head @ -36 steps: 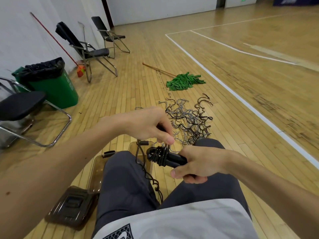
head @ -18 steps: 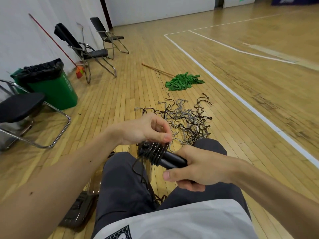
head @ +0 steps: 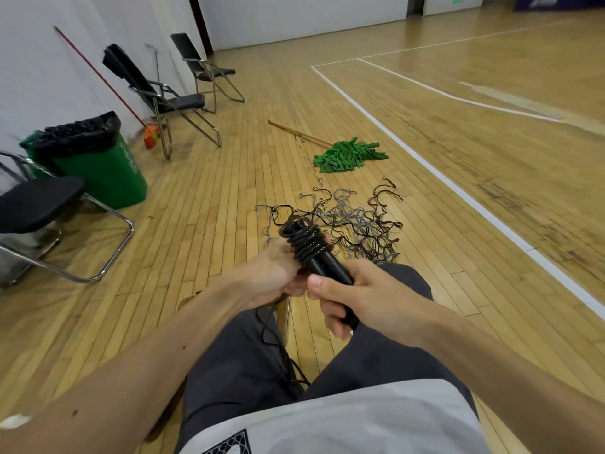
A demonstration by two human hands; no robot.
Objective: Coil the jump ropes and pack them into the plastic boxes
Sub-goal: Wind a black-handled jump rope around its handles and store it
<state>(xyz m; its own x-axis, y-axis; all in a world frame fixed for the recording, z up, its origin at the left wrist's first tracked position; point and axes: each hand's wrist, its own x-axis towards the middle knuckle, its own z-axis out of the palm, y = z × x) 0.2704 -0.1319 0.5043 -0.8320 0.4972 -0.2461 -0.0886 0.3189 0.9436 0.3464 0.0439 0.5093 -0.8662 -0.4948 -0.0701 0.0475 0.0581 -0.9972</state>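
Jump rope (head: pixel 311 247): above the lap, cord wound round its handles.
Right hand (head: pixel 366 299): fingers wrapped round the handles.
Left hand (head: pixel 271 273): grips the coil (fingertips hidden).
Floor ahead: rope tangle (head: pixel 353 221), then green mop (head: pixel 350 155).

The jump rope (head: pixel 319 257) I hold is glossy black, handle and cord alike. My trousers (head: pixel 242 371) are dark grey, and my shirt (head: pixel 360 421) is pale grey-white with a black-and-white net-patterned badge (head: pixel 229 445). The floor (head: pixel 212 224) is honey-yellow planking crossed by white lines (head: pixel 458 189). The tangle of ropes (head: pixel 353 221) on it mixes black and grey. The mop (head: pixel 347 155) is bright green, the bin (head: pixel 111 178) green with a black liner (head: pixel 78 131), and the chair (head: pixel 36 201) has a black seat on silver tubing.
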